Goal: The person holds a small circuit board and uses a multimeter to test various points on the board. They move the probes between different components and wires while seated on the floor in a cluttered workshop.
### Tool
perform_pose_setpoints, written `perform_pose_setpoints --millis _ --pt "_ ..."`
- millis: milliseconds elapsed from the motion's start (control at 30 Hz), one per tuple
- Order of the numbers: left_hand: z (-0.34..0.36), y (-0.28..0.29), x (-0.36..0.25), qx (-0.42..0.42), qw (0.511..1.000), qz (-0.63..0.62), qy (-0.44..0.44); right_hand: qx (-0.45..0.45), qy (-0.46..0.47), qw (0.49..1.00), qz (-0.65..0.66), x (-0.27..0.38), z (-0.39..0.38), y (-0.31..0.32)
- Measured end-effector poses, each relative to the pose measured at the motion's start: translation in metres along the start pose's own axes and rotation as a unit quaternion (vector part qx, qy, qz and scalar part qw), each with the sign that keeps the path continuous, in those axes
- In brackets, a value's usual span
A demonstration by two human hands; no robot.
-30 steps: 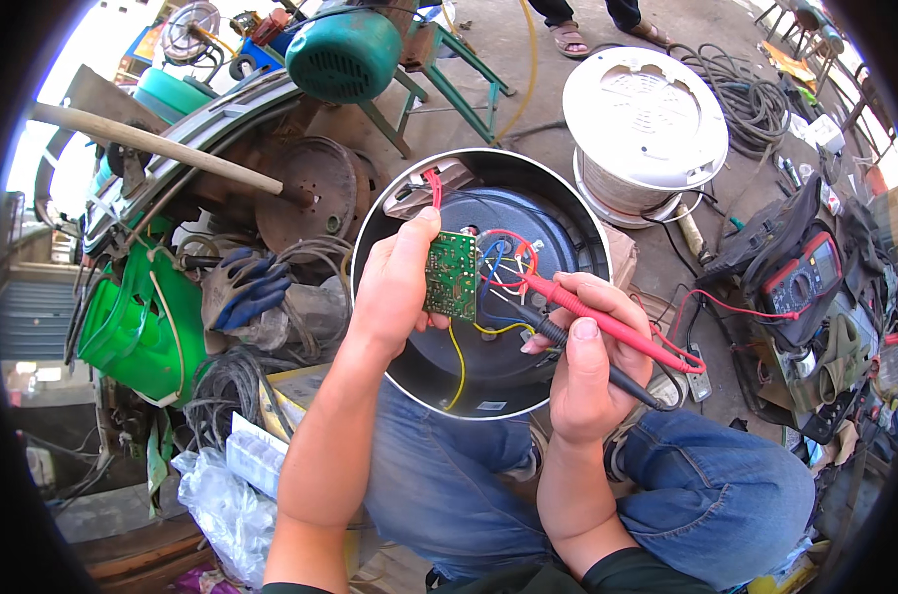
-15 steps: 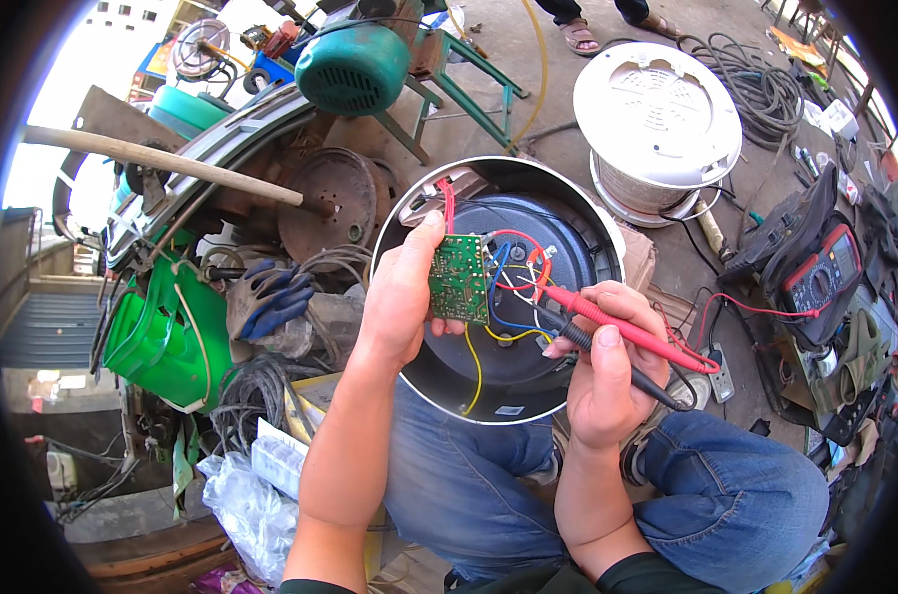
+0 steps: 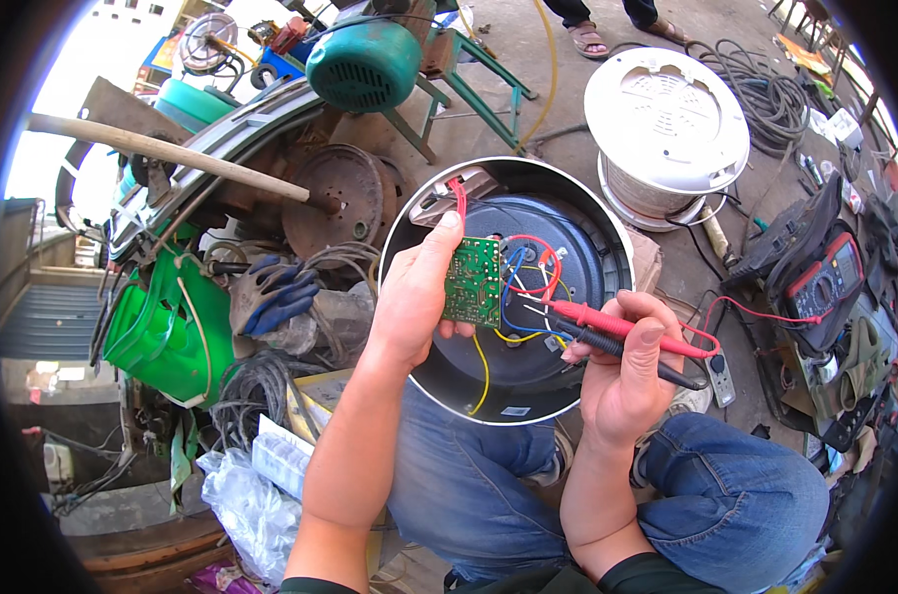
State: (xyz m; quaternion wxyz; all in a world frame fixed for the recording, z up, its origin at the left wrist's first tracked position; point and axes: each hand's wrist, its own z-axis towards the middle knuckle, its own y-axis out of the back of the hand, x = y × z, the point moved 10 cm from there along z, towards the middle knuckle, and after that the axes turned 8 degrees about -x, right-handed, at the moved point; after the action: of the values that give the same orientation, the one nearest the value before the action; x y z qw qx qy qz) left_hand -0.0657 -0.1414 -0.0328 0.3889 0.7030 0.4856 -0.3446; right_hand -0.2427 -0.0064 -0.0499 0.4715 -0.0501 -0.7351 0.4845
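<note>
In my left hand (image 3: 417, 292), pinched at its left edge, is a green circuit board (image 3: 474, 282) with red, blue and yellow wires running off it. My right hand (image 3: 632, 381) is closed round two multimeter probes, a red probe (image 3: 607, 319) and a black probe (image 3: 617, 346). Their thin tips point left toward the board, just right of its edge; whether they touch a wire I cannot tell. Below the board lies an open round appliance housing (image 3: 397, 233) with a dark metal pot-shaped part (image 3: 577, 233) inside. The red multimeter (image 3: 827, 279) stands at the right in a black bag.
A white round appliance body (image 3: 666, 109) stands beyond the housing. Further back is a green motor (image 3: 365, 64) on a stand. To the left are a green bucket (image 3: 172, 322), work gloves (image 3: 271, 295) and a wooden handle (image 3: 172, 153). A power strip (image 3: 721, 378) lies at right.
The probe tips have drawn slightly right and down, away from the board, with my right hand. The board sits a little further right in view, still in my left hand.
</note>
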Motion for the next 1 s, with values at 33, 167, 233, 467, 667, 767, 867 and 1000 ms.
perform_pose_setpoints --millis 33,167,233,467,667,767,867,1000 --pt "0.000 0.000 0.001 0.002 1.000 -0.004 -0.001 -0.007 0.004 1.000 0.001 0.000 0.000 0.001" --pt "0.001 0.001 0.002 0.005 1.000 -0.014 0.001 0.000 -0.012 0.999 0.035 -0.002 0.000 0.003" --pt "0.003 0.002 0.006 0.008 1.000 -0.022 0.004 -0.005 -0.023 0.999 0.028 -0.003 0.001 0.005" --pt "-0.003 -0.003 0.002 0.001 0.999 -0.034 0.025 -0.018 -0.036 0.999 -0.001 -0.007 0.001 0.006" --pt "-0.001 0.000 0.006 0.108 0.993 0.003 -0.056 -0.001 -0.035 0.999 -0.006 -0.005 0.001 0.003" --pt "-0.023 -0.002 -0.011 0.173 0.974 0.019 -0.144 0.021 -0.051 0.998 0.021 -0.004 0.003 0.003" --pt "-0.039 0.002 -0.025 0.200 0.930 0.109 -0.288 0.030 -0.072 0.997 0.030 -0.006 0.002 0.002" --pt "-0.045 -0.005 -0.019 0.215 0.934 0.132 -0.254 0.031 -0.083 0.996 0.000 -0.007 0.000 0.002"
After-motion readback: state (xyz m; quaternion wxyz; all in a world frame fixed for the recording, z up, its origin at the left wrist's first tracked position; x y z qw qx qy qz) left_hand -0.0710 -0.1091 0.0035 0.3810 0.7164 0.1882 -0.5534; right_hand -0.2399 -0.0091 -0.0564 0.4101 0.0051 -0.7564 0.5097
